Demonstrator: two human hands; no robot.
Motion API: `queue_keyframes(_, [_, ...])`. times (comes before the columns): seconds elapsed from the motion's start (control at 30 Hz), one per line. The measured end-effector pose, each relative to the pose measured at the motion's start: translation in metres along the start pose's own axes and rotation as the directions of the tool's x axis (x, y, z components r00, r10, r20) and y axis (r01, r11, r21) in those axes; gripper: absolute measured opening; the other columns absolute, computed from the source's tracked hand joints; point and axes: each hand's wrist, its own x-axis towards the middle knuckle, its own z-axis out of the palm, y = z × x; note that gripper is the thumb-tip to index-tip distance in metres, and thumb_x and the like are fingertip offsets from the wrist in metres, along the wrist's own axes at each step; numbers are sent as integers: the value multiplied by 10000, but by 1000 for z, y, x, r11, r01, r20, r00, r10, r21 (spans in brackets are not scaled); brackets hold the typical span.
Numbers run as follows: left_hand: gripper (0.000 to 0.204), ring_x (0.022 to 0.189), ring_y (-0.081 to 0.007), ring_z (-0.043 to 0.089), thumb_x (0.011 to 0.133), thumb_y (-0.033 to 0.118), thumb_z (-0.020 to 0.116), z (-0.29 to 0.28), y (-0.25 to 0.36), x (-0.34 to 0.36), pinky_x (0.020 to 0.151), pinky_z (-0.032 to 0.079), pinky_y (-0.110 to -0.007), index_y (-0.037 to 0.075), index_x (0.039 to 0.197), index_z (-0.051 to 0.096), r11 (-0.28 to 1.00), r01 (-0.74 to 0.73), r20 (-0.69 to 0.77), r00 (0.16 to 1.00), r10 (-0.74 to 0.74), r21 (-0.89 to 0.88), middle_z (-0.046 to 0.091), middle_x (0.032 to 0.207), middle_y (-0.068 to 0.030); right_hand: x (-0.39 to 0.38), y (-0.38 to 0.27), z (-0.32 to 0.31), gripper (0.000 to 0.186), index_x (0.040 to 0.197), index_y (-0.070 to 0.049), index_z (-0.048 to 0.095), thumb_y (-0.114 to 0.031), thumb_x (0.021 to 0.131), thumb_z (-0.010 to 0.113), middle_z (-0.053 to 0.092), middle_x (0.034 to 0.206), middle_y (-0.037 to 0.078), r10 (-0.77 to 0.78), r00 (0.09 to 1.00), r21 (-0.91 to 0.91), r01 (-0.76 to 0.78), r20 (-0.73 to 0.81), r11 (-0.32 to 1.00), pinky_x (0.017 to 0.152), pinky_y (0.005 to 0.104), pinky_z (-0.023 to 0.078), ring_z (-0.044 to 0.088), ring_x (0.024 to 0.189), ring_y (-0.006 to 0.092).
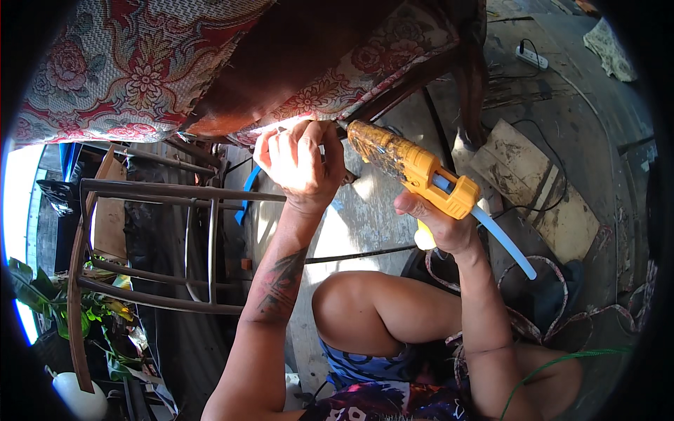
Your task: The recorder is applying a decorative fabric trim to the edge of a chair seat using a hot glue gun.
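Note:
My right hand (446, 223) grips a yellow hot glue gun (414, 165), its barrel smeared with dark residue. A pale blue glue stick (507, 244) sticks out of its back end. The nozzle points up and left, close to the edge of the floral upholstery fabric (316, 104) on a wooden-framed chair or sofa. There my left hand (302, 160) has its fingers curled and closed at that fabric edge; its fingertips are partly hidden. A brown panel (267, 59) lies between two stretches of the floral fabric.
A dark wooden furniture leg (469, 95) stands beyond the glue gun. At the left is a bare brown frame (154, 188). Wooden boards (526, 182), a white power strip (531, 57), cords and a patterned rope (562, 309) lie on the right. Plants (63, 302) show at lower left.

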Motion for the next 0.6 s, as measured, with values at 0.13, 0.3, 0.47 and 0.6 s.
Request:
queue_keyframes(0.13, [327, 860, -205, 623, 765, 46, 781, 0, -1, 1, 969, 395, -454, 110, 1060, 655, 1000, -5, -2, 1000, 5, 3, 671, 989, -34, 0, 1, 1, 266, 993, 2, 721, -230, 902, 812, 710, 795, 42, 10, 1000, 11, -10, 7, 1000, 665, 285, 539, 674, 717, 133])
queue_keyframes(0.3, [324, 861, -204, 624, 766, 51, 780, 0, -1, 0, 965, 396, -453, 110, 1058, 654, 1000, -11, -12, 1000, 11, 9, 672, 987, -34, -1, 5, 0, 242, 985, 2, 720, -215, 911, 799, 711, 796, 48, -65, 998, -9, 66, 26, 998, 667, 286, 542, 679, 718, 136])
queue_keyframes(0.47, [328, 861, -203, 624, 762, 50, 780, 1, -1, 1, 972, 394, -458, 111, 1058, 652, 1000, -21, -16, 1000, 21, -5, 672, 977, -31, 0, 5, 0, 217, 1008, 6, 714, -186, 926, 777, 709, 804, 52, 4, 999, 59, -6, 34, 998, 680, 294, 554, 684, 726, 141])
queue_keyframes(0.6, [328, 857, -203, 624, 763, 50, 781, 1, -2, 1, 973, 395, -459, 112, 1058, 651, 1000, -19, -18, 1000, 19, -7, 672, 974, -29, 0, 8, -2, 225, 1009, 8, 712, -189, 925, 780, 706, 806, 52, 78, 995, 93, -84, 58, 992, 685, 296, 560, 688, 732, 142])
